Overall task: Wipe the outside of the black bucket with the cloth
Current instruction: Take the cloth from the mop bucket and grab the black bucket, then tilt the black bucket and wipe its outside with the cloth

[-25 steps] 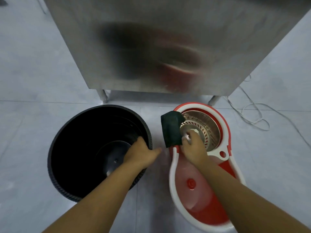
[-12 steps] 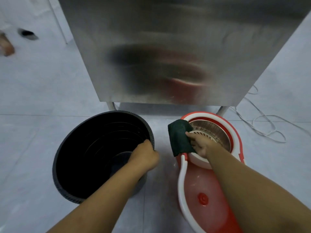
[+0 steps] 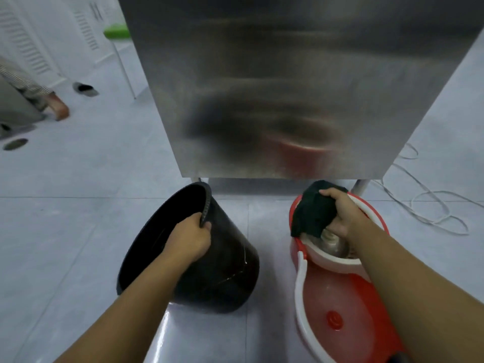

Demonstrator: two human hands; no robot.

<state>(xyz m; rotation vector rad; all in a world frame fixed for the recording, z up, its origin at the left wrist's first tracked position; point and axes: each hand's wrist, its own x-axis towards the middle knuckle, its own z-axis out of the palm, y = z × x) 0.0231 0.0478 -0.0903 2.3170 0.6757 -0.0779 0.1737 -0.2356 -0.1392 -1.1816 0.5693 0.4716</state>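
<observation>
The black bucket [image 3: 225, 268] stands tilted on the tiled floor, its mouth turned to the left and its right outer wall facing up. My left hand [image 3: 191, 239] grips its rim at the right side, fingers inside and thumb outside. A dark green cloth [image 3: 313, 210] hangs over the spinner end of a red and white mop bucket [image 3: 337, 297] to the right. My right hand [image 3: 343, 213] is closed on the cloth's right part, just above the metal spinner basket.
A steel cabinet [image 3: 288, 82] on legs rises right behind both buckets. White cable [image 3: 429, 203] loops on the floor at the right. Another person's foot [image 3: 59, 107], a slipper [image 3: 85, 88] and a floor drain [image 3: 15, 144] are at the far left.
My left hand has tipped the black bucket over to the left from upright. My right hand has closed on the cloth and lifted it slightly. The view has swung upward.
</observation>
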